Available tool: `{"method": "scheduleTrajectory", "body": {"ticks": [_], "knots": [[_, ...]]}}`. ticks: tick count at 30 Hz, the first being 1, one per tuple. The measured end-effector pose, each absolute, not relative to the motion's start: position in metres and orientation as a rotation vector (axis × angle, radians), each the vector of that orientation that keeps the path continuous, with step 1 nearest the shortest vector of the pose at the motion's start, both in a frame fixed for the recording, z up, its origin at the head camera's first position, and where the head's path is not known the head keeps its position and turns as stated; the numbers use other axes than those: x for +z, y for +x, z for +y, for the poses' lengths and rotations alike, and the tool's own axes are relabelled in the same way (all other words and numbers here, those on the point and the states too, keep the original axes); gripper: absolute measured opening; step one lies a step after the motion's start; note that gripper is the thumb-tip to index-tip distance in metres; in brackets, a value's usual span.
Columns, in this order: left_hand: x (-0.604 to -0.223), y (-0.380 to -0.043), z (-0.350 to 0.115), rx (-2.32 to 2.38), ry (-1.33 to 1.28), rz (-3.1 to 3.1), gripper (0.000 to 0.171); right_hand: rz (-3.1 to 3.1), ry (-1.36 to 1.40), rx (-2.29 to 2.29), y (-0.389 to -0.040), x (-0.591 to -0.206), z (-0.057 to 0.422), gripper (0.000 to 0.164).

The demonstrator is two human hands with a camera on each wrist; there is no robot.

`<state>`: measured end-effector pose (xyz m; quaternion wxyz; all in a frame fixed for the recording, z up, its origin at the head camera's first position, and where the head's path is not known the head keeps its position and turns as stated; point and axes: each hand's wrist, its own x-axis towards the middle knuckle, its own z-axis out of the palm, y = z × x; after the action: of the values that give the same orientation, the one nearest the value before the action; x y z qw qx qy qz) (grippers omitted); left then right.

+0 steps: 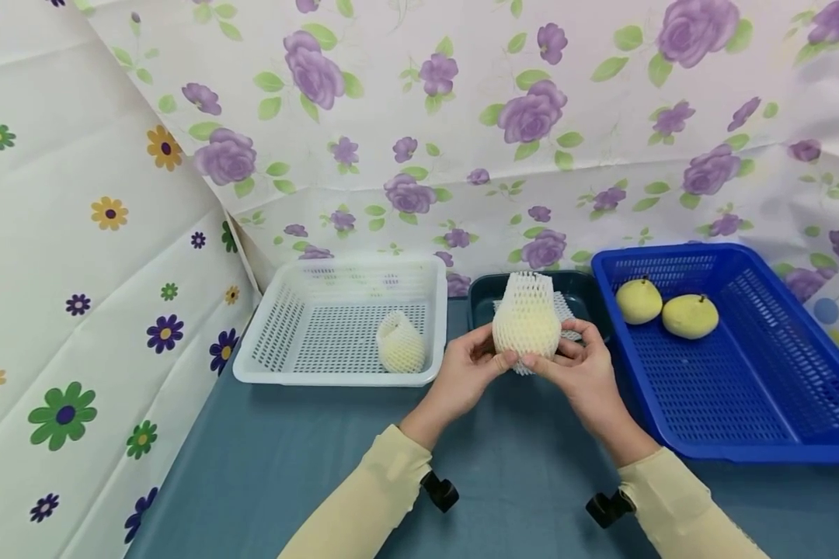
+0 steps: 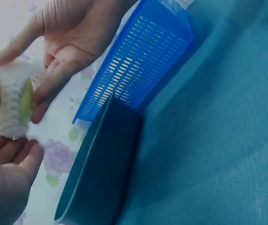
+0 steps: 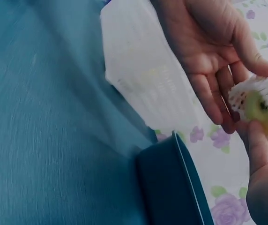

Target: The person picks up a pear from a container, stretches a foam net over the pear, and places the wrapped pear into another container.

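Note:
A pear [image 1: 527,322] in a white foam net sleeve is held up between both hands, over the front of a dark green tray [image 1: 485,291]. My left hand [image 1: 467,374] grips its left side, thumb toward the bottom. From the other side my right hand [image 1: 584,379] holds it, the two thumbs almost meeting. The sleeve's upper end stands up empty above the fruit. In the right wrist view, bare yellow-green skin and the dark end of the pear [image 3: 256,111] show through the sleeve's opening. More foam netting [image 1: 565,310] lies in the tray behind.
To the left stands a white basket [image 1: 335,379] with one foam-wrapped pear [image 1: 401,345]. A blue basket [image 1: 734,388] on the right contains two bare pears [image 1: 638,300]. All stand on a blue-green tabletop [image 1: 308,450] against a floral backdrop [image 1: 405,93].

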<state>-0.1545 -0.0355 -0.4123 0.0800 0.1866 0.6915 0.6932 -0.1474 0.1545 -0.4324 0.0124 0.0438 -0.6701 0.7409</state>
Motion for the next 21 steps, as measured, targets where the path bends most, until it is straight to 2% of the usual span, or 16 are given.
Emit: {"method": "scheduleTrajectory", "body": {"ticks": [8, 17, 21], "knots": [[-0.402, -0.149, -0.036, 2.211, 0.602, 2.143, 0.06, -2.03, 0.097, 2.306, -0.149, -0.428, 0.149, 0.087], [-0.38, -0.142, -0.031, 2.119, 0.388, 2.137, 0.059, -2.181, 0.072, 1.882, -0.134, -0.403, 0.131, 0.073], [-0.376, -0.144, -0.028, 2.102, 0.248, 2.157, 0.054, -2.298, 0.128, 1.654, -0.134, -0.406, 0.129, 0.075]]}}
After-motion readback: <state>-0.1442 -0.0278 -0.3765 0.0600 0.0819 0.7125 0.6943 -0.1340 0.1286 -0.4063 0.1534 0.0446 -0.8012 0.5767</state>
